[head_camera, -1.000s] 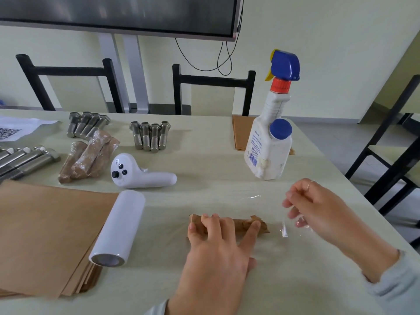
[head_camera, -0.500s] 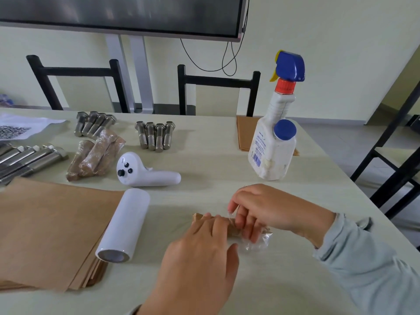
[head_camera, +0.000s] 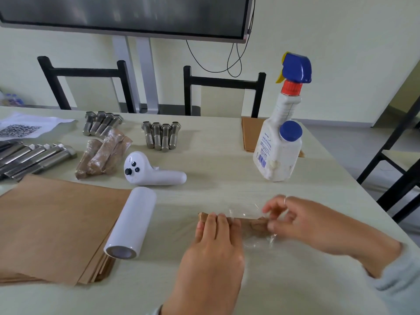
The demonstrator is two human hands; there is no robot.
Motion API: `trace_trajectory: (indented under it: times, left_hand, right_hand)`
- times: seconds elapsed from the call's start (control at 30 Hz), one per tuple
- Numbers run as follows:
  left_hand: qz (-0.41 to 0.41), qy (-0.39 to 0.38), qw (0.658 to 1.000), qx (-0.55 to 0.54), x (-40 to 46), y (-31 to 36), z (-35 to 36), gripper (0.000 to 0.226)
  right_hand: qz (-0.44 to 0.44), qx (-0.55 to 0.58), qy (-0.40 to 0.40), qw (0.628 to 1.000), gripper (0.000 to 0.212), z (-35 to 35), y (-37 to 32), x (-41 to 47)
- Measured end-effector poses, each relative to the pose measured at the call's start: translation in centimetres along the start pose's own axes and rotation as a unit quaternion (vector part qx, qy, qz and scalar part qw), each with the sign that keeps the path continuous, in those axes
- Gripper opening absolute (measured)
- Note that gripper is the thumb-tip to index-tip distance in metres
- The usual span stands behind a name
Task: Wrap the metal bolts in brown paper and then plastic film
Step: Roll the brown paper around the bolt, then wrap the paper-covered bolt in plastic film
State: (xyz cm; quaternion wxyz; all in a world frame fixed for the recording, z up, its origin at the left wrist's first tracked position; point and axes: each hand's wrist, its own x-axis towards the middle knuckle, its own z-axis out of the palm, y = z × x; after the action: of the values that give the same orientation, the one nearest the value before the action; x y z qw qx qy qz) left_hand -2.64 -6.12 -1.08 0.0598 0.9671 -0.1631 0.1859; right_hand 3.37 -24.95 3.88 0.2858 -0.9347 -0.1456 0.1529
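Observation:
A bolt wrapped in brown paper [head_camera: 251,222] lies on a sheet of clear plastic film [head_camera: 256,243] near the table's front. My left hand [head_camera: 211,255] presses flat on the bundle's left half with straight fingers. At the bundle's right end, my right hand [head_camera: 302,220] pinches the film's edge with curled fingers and holds it over the paper. The white film roll [head_camera: 131,221] lies to the left, on a stack of brown paper sheets [head_camera: 54,226]. Bare metal bolts [head_camera: 161,135] and several finished wrapped bolts [head_camera: 102,153] sit further back.
A white handheld controller [head_camera: 152,171] lies behind the roll. A white spray bottle [head_camera: 280,142] with a blue head stands at the right, in front of more brown paper [head_camera: 250,135]. Long bolts [head_camera: 34,158] and a printed sheet [head_camera: 25,128] are far left. Black chairs stand beyond the table.
My right hand brought the film in over the bundle's right end, then drew back slightly to the right, still pinching it. My left hand stayed pressed on the bundle.

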Motion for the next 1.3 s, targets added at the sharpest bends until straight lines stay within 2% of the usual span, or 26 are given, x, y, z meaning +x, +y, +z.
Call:
trace_trajectory:
  times: [0.07, 0.13, 0.2, 0.3, 0.37, 0.47, 0.53, 0.6, 0.67, 0.77, 0.83, 0.93, 1.03, 1.2, 1.27, 1.3]
  left_hand:
    - [0.000, -0.012, 1.000, -0.005, 0.1, 0.0, -0.1, 0.037]
    - [-0.007, -0.022, 1.000, -0.013, 0.2, 0.0, -0.4, 0.037]
    - [-0.016, -0.010, 1.000, -0.025, 0.1, 0.0, -0.7, 0.039]
    - [-0.038, 0.003, 0.995, -0.097, 0.0, -0.4, -1.8, 0.046]
    - [-0.052, 0.018, 0.988, -0.143, -0.1, -0.7, -2.4, 0.051]
    - [-0.079, 0.053, 0.975, -0.201, -0.7, -1.7, -2.4, 0.045]
    - [-0.124, 0.050, 0.963, -0.236, -1.2, -2.7, -2.4, 0.053]
    - [-0.133, 0.014, 0.959, -0.249, -1.5, -3.4, -2.8, 0.062]
    - [-0.119, 0.000, 0.970, -0.213, -1.6, -4.0, -3.2, 0.067]
    - [-0.116, -0.006, 0.984, -0.138, -1.8, -6.1, -4.6, 0.047]
    - [-0.150, 0.057, 0.981, -0.107, -2.0, -8.0, -5.2, 0.028]
    - [-0.221, 0.031, 0.972, -0.067, -1.6, -10.3, -5.5, 0.034]
    - [-0.275, 0.001, 0.958, -0.084, -1.2, -12.0, -4.7, 0.047]
    - [-0.317, 0.007, 0.932, -0.173, -1.1, -14.2, -5.1, 0.030]
    - [-0.305, 0.013, 0.941, -0.148, -1.1, -13.6, -5.5, 0.025]
    - [-0.274, 0.030, 0.956, -0.102, -1.2, -13.2, -5.6, 0.023]
  right_hand:
    - [-0.013, -0.017, -0.013, 1.000, 0.026, 1.2, 0.4, -0.5]
    - [-0.041, -0.013, 0.057, 0.997, 0.023, 2.0, 0.1, -0.4]
    - [-0.050, -0.004, 0.094, 0.994, 0.022, 1.7, -0.4, -0.3]
    - [-0.063, 0.082, 0.112, 0.988, 0.023, 0.1, -1.7, -0.6]
    - [-0.099, 0.128, 0.107, 0.981, 0.028, -0.7, -3.1, -0.6]
    - [-0.166, 0.174, 0.106, 0.965, 0.033, -0.3, -5.9, 0.6]
    - [-0.206, 0.182, 0.114, 0.955, 0.035, 0.6, -7.8, 1.8]
    - [-0.234, 0.160, 0.124, 0.951, 0.038, 1.6, -9.5, 3.1]
    - [-0.255, 0.130, 0.136, 0.948, 0.034, 2.5, -11.0, 4.1]
    - [-0.279, 0.080, 0.136, 0.947, 0.026, 3.6, -12.4, 4.7]
    - [-0.284, 0.050, 0.130, 0.949, 0.025, 4.0, -13.2, 5.0]
    - [-0.281, 0.018, 0.115, 0.953, 0.026, 4.5, -14.7, 5.5]
    - [-0.284, -0.029, 0.096, 0.954, 0.025, 5.2, -16.1, 6.0]
    - [-0.276, -0.089, 0.062, 0.955, 0.025, 5.9, -17.5, 6.6]
    - [-0.270, -0.108, 0.053, 0.955, 0.027, 6.1, -17.7, 6.7]
    - [-0.265, -0.118, 0.048, 0.956, 0.029, 6.2, -17.7, 6.8]
